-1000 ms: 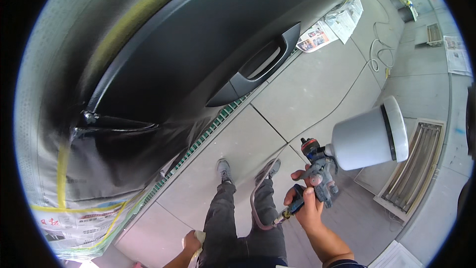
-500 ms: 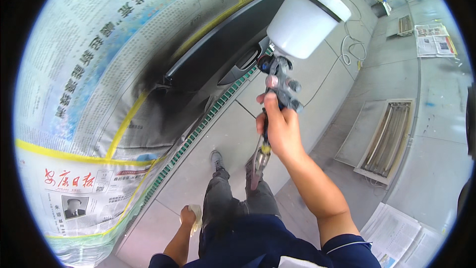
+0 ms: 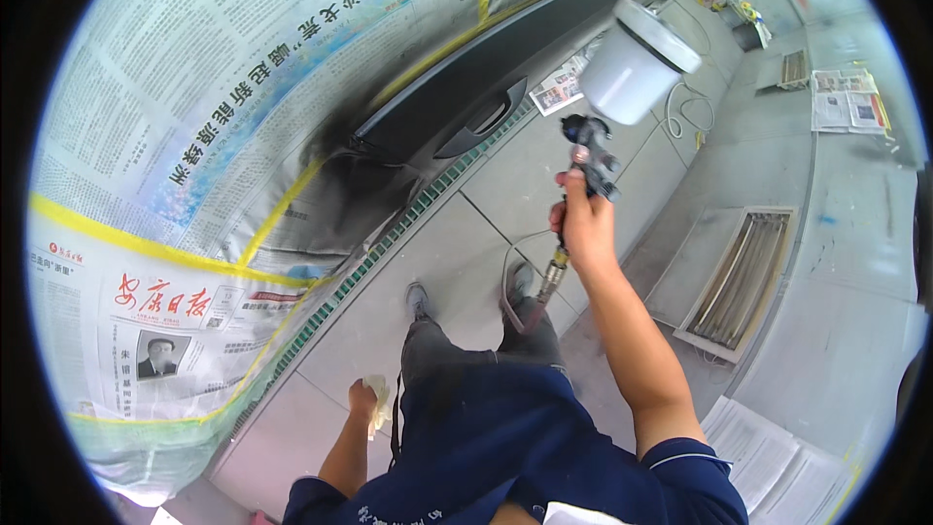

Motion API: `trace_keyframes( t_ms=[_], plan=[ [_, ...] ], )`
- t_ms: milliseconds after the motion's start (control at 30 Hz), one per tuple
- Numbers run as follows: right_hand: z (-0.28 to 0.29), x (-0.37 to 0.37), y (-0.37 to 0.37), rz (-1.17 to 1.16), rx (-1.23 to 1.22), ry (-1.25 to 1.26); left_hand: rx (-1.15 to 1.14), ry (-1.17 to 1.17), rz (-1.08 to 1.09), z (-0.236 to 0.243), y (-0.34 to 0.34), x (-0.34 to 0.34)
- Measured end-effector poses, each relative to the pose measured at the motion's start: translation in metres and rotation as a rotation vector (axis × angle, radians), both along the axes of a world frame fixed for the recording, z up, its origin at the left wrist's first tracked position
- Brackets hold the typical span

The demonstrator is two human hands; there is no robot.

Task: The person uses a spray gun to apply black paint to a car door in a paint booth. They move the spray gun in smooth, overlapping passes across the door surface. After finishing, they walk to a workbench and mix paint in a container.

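Observation:
My right hand (image 3: 587, 214) grips a spray gun (image 3: 591, 154) by its handle, with a large white cup (image 3: 635, 66) on top and a hose (image 3: 520, 303) attached below. My left hand (image 3: 362, 397) hangs low beside my leg, holding a crumpled pale yellow cloth (image 3: 378, 411). To the left of the gun is a dark car panel (image 3: 447, 63) with a handle (image 3: 478, 122). Around that panel, the car is covered in newspaper (image 3: 194, 58) fixed with yellow tape (image 3: 136, 233); a blackened area (image 3: 355, 194) surrounds the panel's near end.
A green grating (image 3: 437, 185) runs along the tiled floor (image 3: 408, 253) beside the car. A coiled hose (image 3: 685, 112) lies farther ahead. On the right are a tube-light panel (image 3: 739, 282), a grey wall (image 3: 855, 233), loose papers (image 3: 768, 457) and small containers (image 3: 753, 29).
The gun and right hand rose sharply, then shifted slightly right. The view swung, bringing more newspaper masking and my body into sight. My left hand still holds the cloth.

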State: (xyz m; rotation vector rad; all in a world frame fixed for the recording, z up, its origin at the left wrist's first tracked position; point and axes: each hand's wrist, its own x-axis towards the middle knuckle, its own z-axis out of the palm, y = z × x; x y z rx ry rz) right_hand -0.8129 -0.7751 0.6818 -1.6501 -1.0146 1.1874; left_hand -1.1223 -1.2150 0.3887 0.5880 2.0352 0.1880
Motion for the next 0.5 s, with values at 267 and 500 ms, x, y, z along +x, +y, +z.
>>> trace_keyframes(
  t_ms=[267,500],
  plan=[
    [0.035,0.117,0.057,0.434,0.067,0.079,-0.101,0.141,0.043,0.024,0.088,0.072],
    [0.026,0.189,0.213,1.169,0.064,0.181,-0.132,0.297,0.162,0.077,0.168,0.261]
  ],
)
